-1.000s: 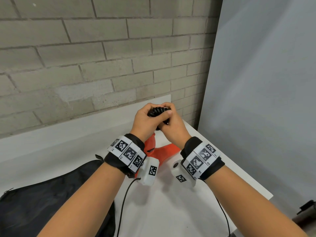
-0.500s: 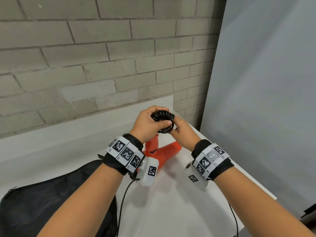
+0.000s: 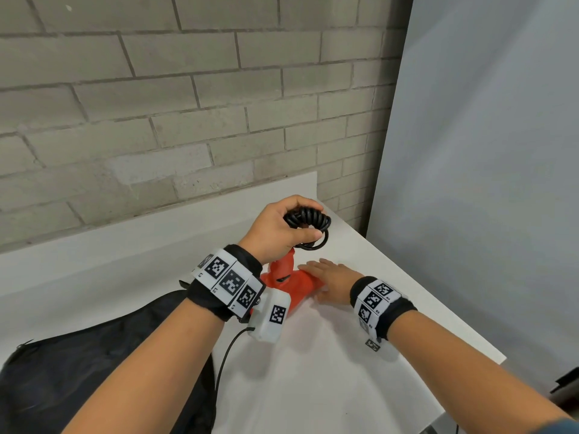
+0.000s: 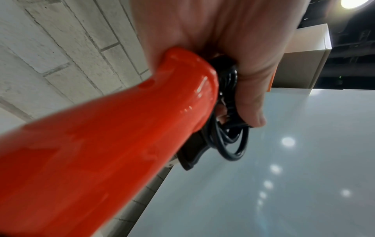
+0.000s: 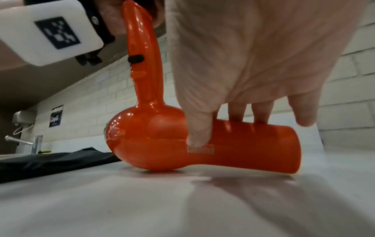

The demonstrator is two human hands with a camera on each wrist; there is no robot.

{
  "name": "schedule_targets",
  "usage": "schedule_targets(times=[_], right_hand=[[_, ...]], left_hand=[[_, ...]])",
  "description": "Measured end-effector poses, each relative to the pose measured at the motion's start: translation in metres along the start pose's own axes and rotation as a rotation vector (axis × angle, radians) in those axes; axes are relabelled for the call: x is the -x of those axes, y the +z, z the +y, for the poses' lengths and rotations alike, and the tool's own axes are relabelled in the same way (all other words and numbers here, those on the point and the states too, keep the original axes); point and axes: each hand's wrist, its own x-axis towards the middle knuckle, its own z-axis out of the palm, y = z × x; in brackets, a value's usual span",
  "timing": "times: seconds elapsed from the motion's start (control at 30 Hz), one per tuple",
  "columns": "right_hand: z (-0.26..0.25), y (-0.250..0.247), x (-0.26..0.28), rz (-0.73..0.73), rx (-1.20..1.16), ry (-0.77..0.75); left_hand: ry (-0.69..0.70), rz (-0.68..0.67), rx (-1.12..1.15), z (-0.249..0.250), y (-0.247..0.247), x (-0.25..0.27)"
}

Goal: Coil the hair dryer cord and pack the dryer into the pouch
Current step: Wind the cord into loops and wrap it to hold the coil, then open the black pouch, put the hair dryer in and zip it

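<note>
The orange-red hair dryer (image 3: pixel 282 280) rests on the white table (image 3: pixel 313 377), handle pointing up and barrel (image 5: pixel 243 147) lying on its side. My left hand (image 3: pixel 279 228) grips the top of the handle (image 4: pixel 101 136) together with the coiled black cord (image 3: pixel 310 219). The cord loops (image 4: pixel 231 137) and the black plug (image 4: pixel 190 158) hang below my thumb. My right hand (image 3: pixel 327 274) lies over the barrel with fingers fairly straight. Its thumb (image 5: pixel 198 128) touches the barrel's near side. The black pouch (image 3: pixel 94 364) lies flat at the left.
A grey brick wall (image 3: pixel 188 120) stands behind the table and a grey panel (image 3: pixel 485 183) closes the right side. The table's right edge (image 3: pixel 470 339) runs close to my right forearm. A thin black cable (image 3: pixel 225 355) hangs from my left wrist camera (image 5: pixel 46 32).
My right hand let go of the cord coil and dropped onto the dryer's barrel. My left hand keeps the coil at the top of the handle.
</note>
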Motion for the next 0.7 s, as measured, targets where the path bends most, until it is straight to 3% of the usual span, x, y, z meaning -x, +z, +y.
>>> schedule_targets(times=[0.27, 0.4, 0.57, 0.7], right_hand=[[0.008, -0.002, -0.005, 0.029, -0.032, 0.11], [0.014, -0.002, -0.003, 0.042, 0.04, 0.257], [0.024, 0.0, -0.004, 0.014, -0.017, 0.494], [0.026, 0.004, -0.006, 0.04, -0.133, 0.613]], left_hand=[[0.057, -0.048, -0.031, -0.003, 0.0, 0.004], [0.138, 0.0, -0.367, -0.017, -0.004, 0.003], [0.202, -0.037, -0.628, -0.041, -0.014, 0.012], [0.268, -0.049, -0.654, -0.062, -0.017, 0.019]])
